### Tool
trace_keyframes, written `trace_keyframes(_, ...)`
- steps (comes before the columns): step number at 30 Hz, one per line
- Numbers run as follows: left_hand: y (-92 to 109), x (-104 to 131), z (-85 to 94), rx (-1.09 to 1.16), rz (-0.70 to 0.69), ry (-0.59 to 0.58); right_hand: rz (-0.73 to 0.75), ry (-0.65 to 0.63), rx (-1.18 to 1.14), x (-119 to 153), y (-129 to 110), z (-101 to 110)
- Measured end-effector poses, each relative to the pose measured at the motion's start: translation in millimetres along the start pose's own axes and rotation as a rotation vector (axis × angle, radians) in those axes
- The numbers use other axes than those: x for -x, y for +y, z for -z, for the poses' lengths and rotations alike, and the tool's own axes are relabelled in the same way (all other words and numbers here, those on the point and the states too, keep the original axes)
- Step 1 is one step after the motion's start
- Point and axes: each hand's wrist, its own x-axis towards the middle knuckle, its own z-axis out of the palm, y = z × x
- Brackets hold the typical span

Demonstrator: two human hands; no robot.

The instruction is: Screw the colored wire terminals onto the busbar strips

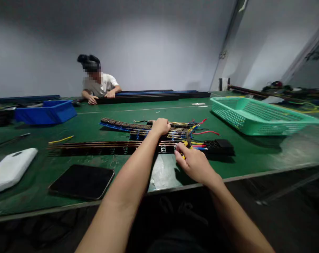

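My right hand (187, 158) is wrapped round yellow-handled pliers (187, 144), beside the wired end of a long black strip (114, 148) with copper-coloured rods. Red, yellow and blue wires run from that strip into a black end block (219, 146). My left hand (161, 126) is closed over the shorter strips behind it; what its fingers hold is hidden. One of these, a blue-edged strip (117, 124), lies at an angle to the left. A loose red wire (206, 133) sticks out to the right.
A green basket (254, 126) stands at the right, a blue bin (45, 114) at the left. Near the front edge lie a black phone (82, 181) and a white object (13, 168). Across the table, a person (102, 84) leans over long black bars (148, 97).
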Motion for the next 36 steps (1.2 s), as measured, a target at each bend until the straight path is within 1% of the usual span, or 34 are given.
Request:
trace_keyframes(4, 0, -2, -0.2, 0.012, 0.003, -0.006, -0.154, 0.220, -0.629, 4, 10, 3)
trace_keyframes(6, 0, -2, -0.2, 0.015, 0.006, -0.008, -0.285, 0.370, -0.985, 6, 12, 6)
trace_keyframes(7, -1, -2, -0.1, 0.015, 0.008, -0.008, -0.339, 0.431, -1.119, 6, 12, 7)
trace_keyframes(9, -1, -2, -0.1, 0.018, 0.008, -0.006, -0.396, 0.515, -1.264, 9, 12, 7)
trace_keyframes(10, -1, -2, -0.1, 0.019, 0.007, -0.005, -0.394, 0.547, -1.282, 11, 11, 6)
trace_keyframes(12, -1, -2, -0.1, 0.022, 0.005, -0.005, -0.333, 0.603, -1.229, 17, 7, 0)
trace_keyframes(16, -2, -3, -0.3, 0.027, -0.003, -0.012, -0.130, 0.658, -0.953, 31, -2, -9)
trace_keyframes(18, -2, -3, -0.3, 0.030, -0.005, -0.012, -0.048, 0.687, -0.871, 34, -4, -6)
trace_keyframes(21, -2, -3, 0.0, 0.032, -0.005, -0.011, 0.027, 0.739, -0.846, 26, 1, 9)
trace_keyframes(24, -2, -3, 0.6, 0.035, 0.000, -0.016, 0.005, 0.723, -0.852, 12, 14, 30)
trace_keyframes(28, -1, -2, 1.0, 0.035, 0.002, -0.010, -0.095, 0.640, -0.886, 0, 28, 49)
trace_keyframes(30, -1, -1, 1.1, 0.030, 0.005, -0.008, -0.139, 0.608, -0.875, -5, 34, 52)
trace_keyframes(34, -1, -1, 1.2, 0.031, 0.003, -0.010, -0.164, 0.577, -0.808, -15, 44, 52)
trace_keyframes(36, -1, -1, 1.2, 0.033, 0.001, -0.009, -0.169, 0.529, -0.723, -18, 48, 51)
